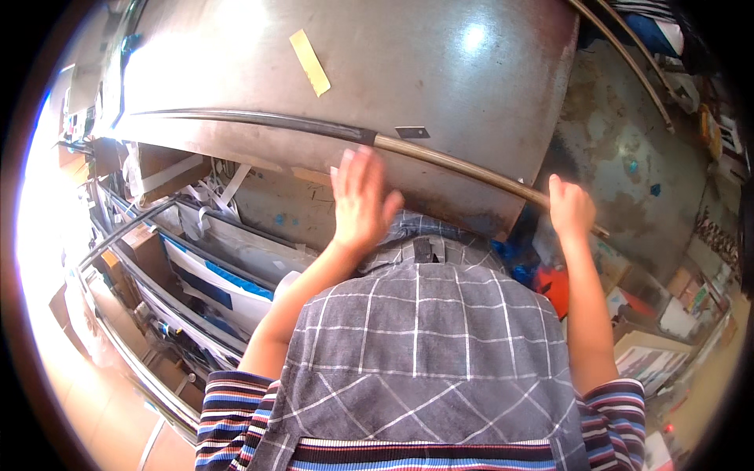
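A long metal rod [459, 165] runs aslant along the near side of a grey metal tabletop [471, 86]. Its right part is brass-coloured, and a darker grey length [290, 120] continues to the left. My right hand [572, 208] is closed around the brass part close to its right end, past the table's corner. Just below the point where the two colours meet is my left hand [361, 196], slightly blurred, fingers stretched and thumb apart. Whether its fingertips touch the rod I cannot tell. A small dark blade-like piece [410, 132] lies right behind the rod.
A yellow strip [309, 63] lies farther back on the tabletop. At my left stands a metal-framed rack [126, 228] with boards and sheets. More brass-coloured rods [628, 67] stick out at the far right. Boxes and a red object [553, 290] are by my right side.
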`<state>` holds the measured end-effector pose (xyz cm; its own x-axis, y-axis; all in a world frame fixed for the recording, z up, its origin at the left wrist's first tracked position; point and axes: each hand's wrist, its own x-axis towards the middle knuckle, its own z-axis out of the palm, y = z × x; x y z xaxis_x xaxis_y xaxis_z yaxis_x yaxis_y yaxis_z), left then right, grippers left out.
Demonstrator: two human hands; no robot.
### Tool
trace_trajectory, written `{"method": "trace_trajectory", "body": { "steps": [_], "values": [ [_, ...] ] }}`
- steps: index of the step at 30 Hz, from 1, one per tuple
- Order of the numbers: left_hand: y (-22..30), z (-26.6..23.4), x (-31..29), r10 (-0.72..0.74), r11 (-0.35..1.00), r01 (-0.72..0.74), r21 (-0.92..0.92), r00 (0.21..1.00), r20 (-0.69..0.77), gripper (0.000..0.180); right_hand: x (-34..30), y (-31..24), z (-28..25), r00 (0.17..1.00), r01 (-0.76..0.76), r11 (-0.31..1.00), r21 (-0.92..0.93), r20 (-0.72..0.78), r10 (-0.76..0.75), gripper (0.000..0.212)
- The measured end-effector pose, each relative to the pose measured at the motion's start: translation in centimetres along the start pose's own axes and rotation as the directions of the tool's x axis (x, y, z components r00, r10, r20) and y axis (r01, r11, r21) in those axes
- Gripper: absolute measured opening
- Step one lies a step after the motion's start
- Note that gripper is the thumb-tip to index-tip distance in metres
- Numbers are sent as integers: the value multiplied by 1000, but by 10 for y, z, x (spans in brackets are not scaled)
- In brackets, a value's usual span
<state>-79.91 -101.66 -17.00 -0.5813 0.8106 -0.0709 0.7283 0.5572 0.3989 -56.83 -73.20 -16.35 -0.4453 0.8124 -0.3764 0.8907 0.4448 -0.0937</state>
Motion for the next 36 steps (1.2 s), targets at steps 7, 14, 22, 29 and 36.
{"method": "trace_trajectory", "body": {
  "steps": [7, 14, 22, 29, 36],
  "values": [
    [-30, -42, 14, 151, 939, -188, -289, 977, -148, 14, -7, 3, 8, 992, 27, 1000, 1, -124, -27, 51],
    [-111, -65, 171, -368, 926, 377, -6, 898, -241, 50, -8, -5, 13, 967, 52, 998, 33, -250, -42, 47],
    [-133, -68, 277, -501, 856, 472, 212, 858, 110, 45, -7, -7, 17, 955, 68, 997, 35, -290, -55, 46],
    [-80, -89, 173, -338, 661, 258, -704, 941, 27, 18, -8, -5, 23, 942, 54, 998, 39, -333, -39, 46],
    [-20, -59, 91, -549, 565, 394, -726, 836, 26, 20, -5, -4, 21, 944, 78, 997, 16, -323, -68, 45]
  ]
}}
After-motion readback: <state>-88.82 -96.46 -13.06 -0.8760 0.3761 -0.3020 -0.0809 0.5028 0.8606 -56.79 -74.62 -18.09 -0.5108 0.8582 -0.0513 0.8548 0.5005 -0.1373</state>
